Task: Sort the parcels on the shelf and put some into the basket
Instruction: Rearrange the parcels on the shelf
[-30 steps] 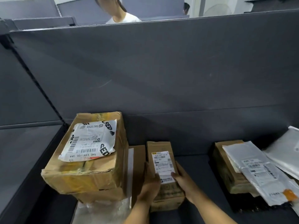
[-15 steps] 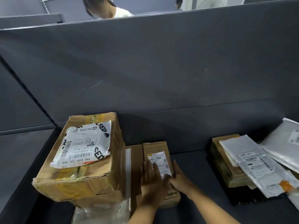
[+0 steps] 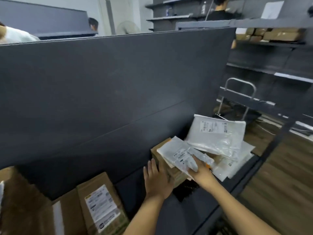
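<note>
On the dark shelf [image 3: 138,192] a brown cardboard box [image 3: 162,148] lies at the right with a clear plastic mailer [image 3: 179,153] on top. My right hand [image 3: 201,170] holds that mailer at its near edge, fingers slid under the film. My left hand [image 3: 157,178] lies flat, fingers straight, against the left side of the same box. A larger white mailer [image 3: 218,133] leans over more white bags [image 3: 237,160] further right. The small labelled box [image 3: 101,207] stands by itself at the lower left.
A tall grey back panel [image 3: 110,85] closes the shelf behind. Flat cardboard [image 3: 67,216] lies left of the small box. A metal trolley handle [image 3: 240,92] and further shelves with parcels [image 3: 277,35] stand to the right over a wooden floor. People stand behind the panel.
Both hands left the small labelled box and moved right to the box with the clear mailer. The view swung right, so the big taped box has left the frame.
</note>
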`<state>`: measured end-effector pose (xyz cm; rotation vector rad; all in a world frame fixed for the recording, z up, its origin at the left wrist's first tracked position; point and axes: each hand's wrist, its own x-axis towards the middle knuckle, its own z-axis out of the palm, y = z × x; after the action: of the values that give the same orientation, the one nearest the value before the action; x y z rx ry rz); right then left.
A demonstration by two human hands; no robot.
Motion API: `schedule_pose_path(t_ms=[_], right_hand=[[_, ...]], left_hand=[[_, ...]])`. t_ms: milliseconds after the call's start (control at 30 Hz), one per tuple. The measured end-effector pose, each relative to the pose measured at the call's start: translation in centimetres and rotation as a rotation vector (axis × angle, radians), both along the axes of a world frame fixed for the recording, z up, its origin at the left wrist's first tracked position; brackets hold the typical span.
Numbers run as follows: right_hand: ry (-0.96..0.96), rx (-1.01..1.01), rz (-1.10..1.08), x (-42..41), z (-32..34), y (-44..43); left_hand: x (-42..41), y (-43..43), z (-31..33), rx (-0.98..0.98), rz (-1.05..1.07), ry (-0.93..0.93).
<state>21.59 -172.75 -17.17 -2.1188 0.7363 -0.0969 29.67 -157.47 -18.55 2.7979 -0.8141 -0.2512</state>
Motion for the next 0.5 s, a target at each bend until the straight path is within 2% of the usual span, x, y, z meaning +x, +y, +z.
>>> schedule_pose_path(t_ms=[133, 267, 367, 500], right_hand=[[0.02, -0.003, -0.103, -2.2, -0.1, -2.5], [-0.005, 0.055, -0.216, -2.6, -1.4, -3.4], [-0.026, 0.258, -0.34, -2.6, -2.2, -3.5], [0.021, 0.691, -0.439, -2.1, -3.0, -3.0]], left_hand=[[-0.5, -3.6, 0.5, 0.031, -0.103, 0.005], [-0.3, -4.7, 0.6, 0.014, -0.107, 0.033], [0.4, -4.1, 0.4, -0.008, -0.087, 0.052], [1.6, -2.5, 0.1, 0.013, -0.038, 0.006]])
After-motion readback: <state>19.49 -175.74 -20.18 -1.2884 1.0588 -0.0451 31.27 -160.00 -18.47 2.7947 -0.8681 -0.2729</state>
